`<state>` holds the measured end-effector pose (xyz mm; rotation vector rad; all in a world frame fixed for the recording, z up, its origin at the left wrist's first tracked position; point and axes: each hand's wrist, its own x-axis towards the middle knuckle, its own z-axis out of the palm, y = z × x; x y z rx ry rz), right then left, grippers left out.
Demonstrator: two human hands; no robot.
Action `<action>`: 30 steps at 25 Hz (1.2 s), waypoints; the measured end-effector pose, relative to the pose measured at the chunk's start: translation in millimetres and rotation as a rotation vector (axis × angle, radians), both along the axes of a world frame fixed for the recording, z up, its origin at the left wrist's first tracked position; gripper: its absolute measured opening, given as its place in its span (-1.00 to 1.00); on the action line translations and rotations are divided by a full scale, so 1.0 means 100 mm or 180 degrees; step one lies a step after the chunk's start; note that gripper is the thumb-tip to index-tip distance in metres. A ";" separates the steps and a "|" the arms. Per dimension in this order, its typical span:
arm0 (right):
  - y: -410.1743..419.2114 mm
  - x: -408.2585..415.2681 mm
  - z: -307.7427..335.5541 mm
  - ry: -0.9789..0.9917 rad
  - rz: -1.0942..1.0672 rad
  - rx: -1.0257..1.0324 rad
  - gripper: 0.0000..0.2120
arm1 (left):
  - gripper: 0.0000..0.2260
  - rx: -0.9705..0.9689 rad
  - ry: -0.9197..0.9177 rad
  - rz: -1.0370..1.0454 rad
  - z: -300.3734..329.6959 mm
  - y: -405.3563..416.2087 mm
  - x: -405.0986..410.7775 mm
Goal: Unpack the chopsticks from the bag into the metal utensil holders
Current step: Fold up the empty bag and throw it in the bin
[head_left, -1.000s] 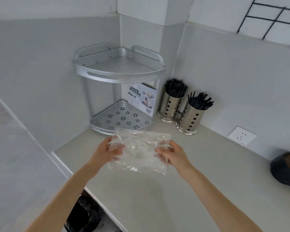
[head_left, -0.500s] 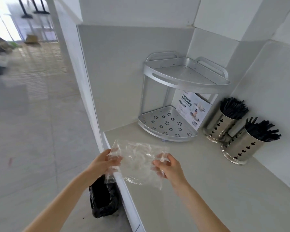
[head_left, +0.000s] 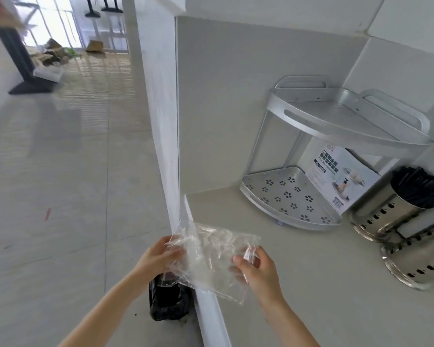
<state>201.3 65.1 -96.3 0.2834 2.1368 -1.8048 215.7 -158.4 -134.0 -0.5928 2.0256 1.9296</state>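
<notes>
A black bin bag (head_left: 167, 303) stood on the floor against the left edge of the bench (head_left: 336, 284). Above it, the left hand (head_left: 158, 256) held the left end of the clear plastic bag (head_left: 211, 259), its grip curled round the crumpled film. The bag was spread out between the two hands with its long axis running left to right, its left end hanging out past the bench's left edge and the rest over the bench top near the front. It looked see-through and flat; whether anything was inside could not be told. The right hand (head_left: 257, 270) pinched the bag's right end, fingers and thumb closed on the film.

Further right, in the back corner of the bench, stood a two-tier metal corner shelf (head_left: 336, 126), with a printed box (head_left: 341, 181) leaning behind its lower tier. Just beside the box, along the right edge of the view, two perforated metal utensil holders (head_left: 386, 214) stood near each other, tilted in the wide-angle view. The rear one was packed with black chopsticks (head_left: 416, 185), standing on end and pointing upward.
</notes>
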 end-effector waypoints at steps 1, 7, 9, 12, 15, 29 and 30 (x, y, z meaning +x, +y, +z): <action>-0.08 -0.03 -0.05 0.0038 0.0034 0.0122 -0.91 | -0.64 -0.0067 -0.0033 0.0053 -0.08 -0.05 0.00; -0.65 -0.20 -0.30 0.0263 0.0345 0.0798 -0.83 | -0.61 -0.0330 -0.0172 0.0213 -0.49 -0.43 -0.09; -0.77 -0.25 -0.35 0.0292 0.0379 0.0872 -0.83 | -0.60 -0.0487 -0.0210 0.0225 -0.61 -0.49 -0.14; -0.99 -0.34 -0.51 0.0211 0.0551 0.0932 -0.82 | -0.59 -0.0609 -0.0327 0.0249 -0.90 -0.62 -0.20; -1.21 -0.38 -0.67 0.0225 0.0749 0.1014 -0.78 | -0.52 -0.0726 -0.0524 0.0292 -1.19 -0.68 -0.24; -1.83 -0.63 -2.21 -0.0119 0.0956 0.1811 -0.86 | -0.96 -0.0808 -0.0895 0.0064 -2.42 -0.81 -0.39; -1.87 -0.66 -2.33 -0.0130 0.0963 0.1816 -0.88 | -0.97 -0.0742 -0.0887 0.0087 -2.52 -0.82 -0.42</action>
